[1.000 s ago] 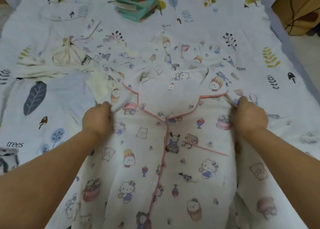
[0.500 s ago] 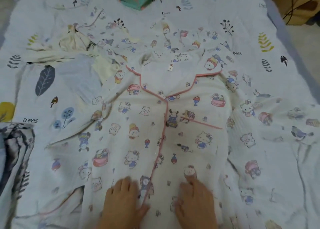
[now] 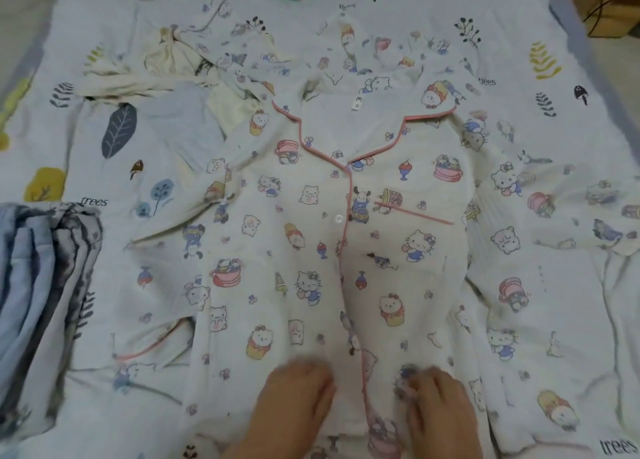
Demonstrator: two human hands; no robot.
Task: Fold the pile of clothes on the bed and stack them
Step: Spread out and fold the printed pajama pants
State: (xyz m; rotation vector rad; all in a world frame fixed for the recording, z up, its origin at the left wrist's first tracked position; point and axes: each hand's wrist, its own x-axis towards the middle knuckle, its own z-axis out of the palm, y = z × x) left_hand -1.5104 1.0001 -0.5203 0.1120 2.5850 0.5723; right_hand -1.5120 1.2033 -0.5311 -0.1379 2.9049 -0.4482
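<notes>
Both hands have come down from the shoulders of the white cartoon-print pyjama shirt with pink piping point(image 3: 332, 236) to its lower front, and they now lie a little closer to the hem than half a second ago. The left hand point(image 3: 294, 399) rests palm-down just left of the pink button placket, fingers fairly straight and gripping nothing. The right hand point(image 3: 436, 406) lies just right of the placket; motion blur hides its fingertips, so whether they press flat or pinch the cloth I cannot tell.

Placed either side of the placket, the hands seem to be smoothing the front panels so the shirt lies flat and symmetrical on the leaf-patterned white bedsheet point(image 3: 104, 153) before the sleeves are folded in. Both sleeves spread out well beyond the hands on each side.

Far ahead of the left hand lies the crumpled cream and pale-blue pile of unfolded clothes point(image 3: 173, 77). Well out to its left sits the folded blue-grey stack point(image 3: 41, 268), likely where this shirt will go.
</notes>
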